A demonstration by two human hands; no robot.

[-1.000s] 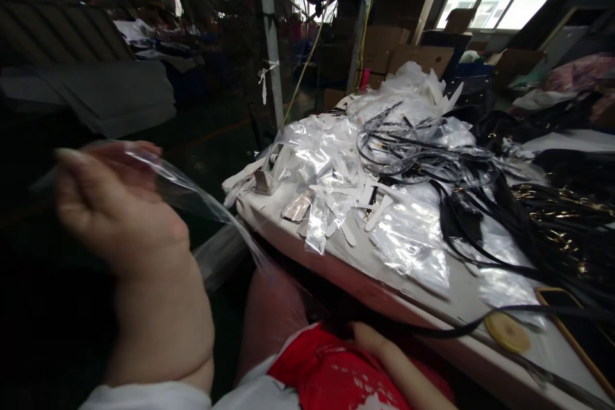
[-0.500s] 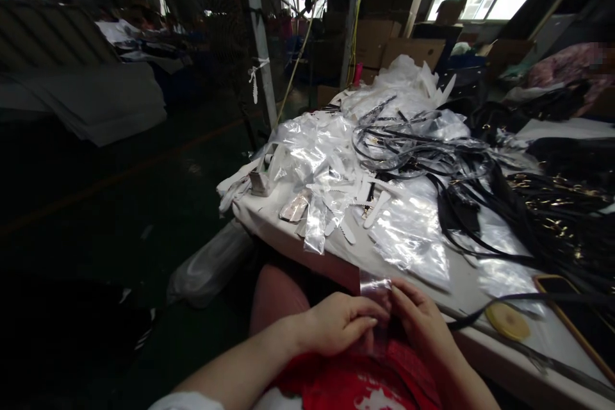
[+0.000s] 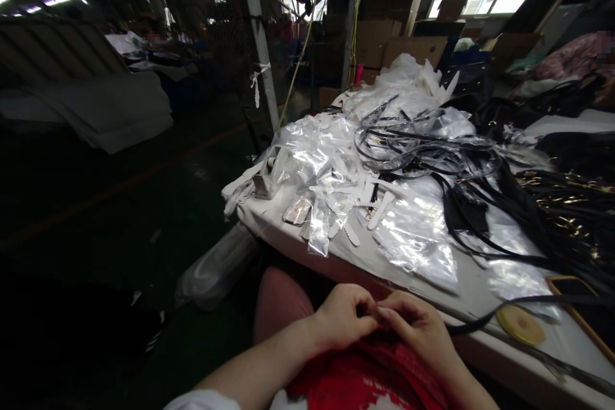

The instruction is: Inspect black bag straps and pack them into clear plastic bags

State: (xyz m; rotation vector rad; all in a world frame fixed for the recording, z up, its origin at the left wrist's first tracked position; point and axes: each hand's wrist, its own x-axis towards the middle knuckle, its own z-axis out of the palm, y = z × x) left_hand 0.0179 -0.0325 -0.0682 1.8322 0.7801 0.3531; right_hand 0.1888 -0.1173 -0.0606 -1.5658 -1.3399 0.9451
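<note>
My left hand (image 3: 343, 320) and my right hand (image 3: 420, 330) meet over my lap, just below the table's near edge (image 3: 384, 275). Both have their fingers curled and pinched together fingertip to fingertip around something small that I cannot make out. A black strap (image 3: 485, 319) runs from beside my right hand across the table edge toward the right. Clear plastic bags (image 3: 413, 237) lie on the white table top just above my hands.
A heap of clear plastic bags and white strips (image 3: 327, 160) covers the table's left end. Tangled black straps with gold fittings (image 3: 542, 205) fill the right. A round yellow disc (image 3: 521, 325) and a phone (image 3: 576, 298) lie near the front edge. A full plastic bag (image 3: 216, 266) sits on the dark floor.
My left hand came down from holding a clear film out at the left and joined my right hand at my lap. The small clear bag seen between my fingers no longer shows.
</note>
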